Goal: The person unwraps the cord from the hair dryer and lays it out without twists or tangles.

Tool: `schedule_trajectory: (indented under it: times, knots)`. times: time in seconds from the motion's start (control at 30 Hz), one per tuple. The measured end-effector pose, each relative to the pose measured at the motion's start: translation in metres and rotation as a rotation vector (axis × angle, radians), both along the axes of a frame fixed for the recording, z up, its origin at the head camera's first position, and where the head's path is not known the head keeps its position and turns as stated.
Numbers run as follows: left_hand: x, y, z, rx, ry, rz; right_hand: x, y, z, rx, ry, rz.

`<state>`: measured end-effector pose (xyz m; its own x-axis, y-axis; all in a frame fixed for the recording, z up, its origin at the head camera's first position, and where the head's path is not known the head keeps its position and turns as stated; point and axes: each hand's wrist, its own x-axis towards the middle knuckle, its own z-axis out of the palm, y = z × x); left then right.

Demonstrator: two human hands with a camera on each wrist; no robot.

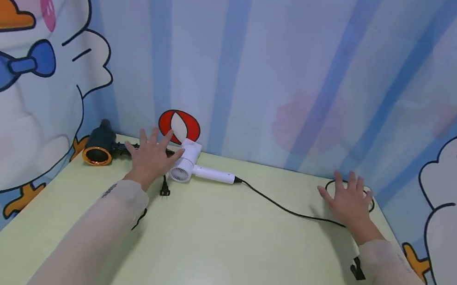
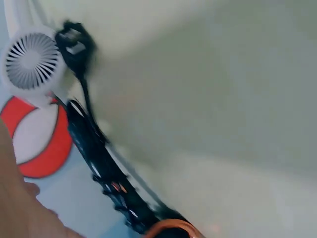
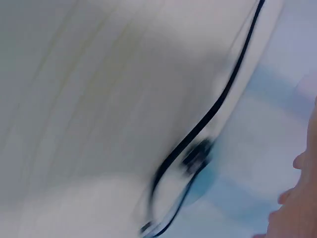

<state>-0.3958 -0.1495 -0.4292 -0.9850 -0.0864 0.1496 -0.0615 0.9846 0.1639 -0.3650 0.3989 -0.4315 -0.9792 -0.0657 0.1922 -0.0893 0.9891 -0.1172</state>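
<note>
My left hand (image 1: 152, 155) is spread, fingers straight and holding nothing, over the back left of the table. Behind it lies a black hair dryer (image 1: 101, 140) with a copper-coloured ring, its handle partly hidden by the hand. Beside my left thumb a white hair dryer (image 1: 213, 174) lies on its side; its round slotted vent (image 2: 32, 62) shows in the left wrist view. A black plug (image 1: 165, 189) sits just in front of these. At the back right, my right hand (image 1: 347, 201) spreads its straight fingers over the looped black cord (image 1: 288, 210) of the white dryer.
The pale table (image 1: 234, 245) ends at a blue striped curtain (image 1: 261, 71) printed with ducks. A bent black piece (image 1: 358, 269) shows beside the right sleeve, and a short dark cord (image 1: 141, 219) beside the left sleeve. In the right wrist view a blurred dark piece (image 3: 198, 156) lies by the cord.
</note>
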Motion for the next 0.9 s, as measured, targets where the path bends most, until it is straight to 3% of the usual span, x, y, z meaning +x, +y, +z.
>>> schedule_trajectory:
  times: [0.17, 0.4, 0.63, 0.9]
  knots:
    - [0.009, -0.020, -0.006, -0.032, 0.027, 0.008, 0.009, -0.041, 0.009, 0.011, 0.021, 0.045]
    - [0.028, -0.050, -0.014, -0.038, 0.028, 0.072, 0.019, -0.093, 0.020, 0.002, 0.006, 0.105]
    - [0.030, -0.065, -0.010, -0.032, 0.019, 0.085, 0.021, -0.107, 0.019, 0.019, -0.008, 0.094]
    - [0.031, -0.100, -0.007, -0.063, 0.020, 0.107, 0.044, -0.129, 0.013, 0.030, -0.016, 0.094]
